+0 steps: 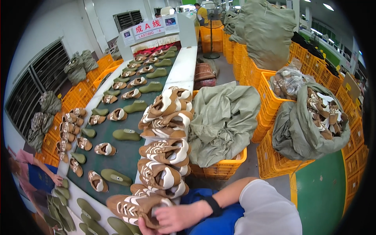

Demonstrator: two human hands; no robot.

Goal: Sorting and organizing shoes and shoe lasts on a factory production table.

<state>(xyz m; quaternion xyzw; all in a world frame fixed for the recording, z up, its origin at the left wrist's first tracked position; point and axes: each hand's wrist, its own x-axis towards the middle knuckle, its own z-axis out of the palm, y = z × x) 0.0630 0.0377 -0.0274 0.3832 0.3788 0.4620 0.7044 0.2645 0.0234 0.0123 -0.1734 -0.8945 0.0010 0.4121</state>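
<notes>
Under the right hand, whose fingers pinch the brown shoe upper, a firmer two-handed grip seems wise, though the left hand is mostly hidden, its fingers' state unclear.

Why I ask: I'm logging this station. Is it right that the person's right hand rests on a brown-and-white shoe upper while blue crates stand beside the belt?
Not quite. The head view shows the crates are orange-yellow, not blue. The rest holds: the right hand rests on a brown-and-white shoe upper at the near end of the row along the belt.
</notes>
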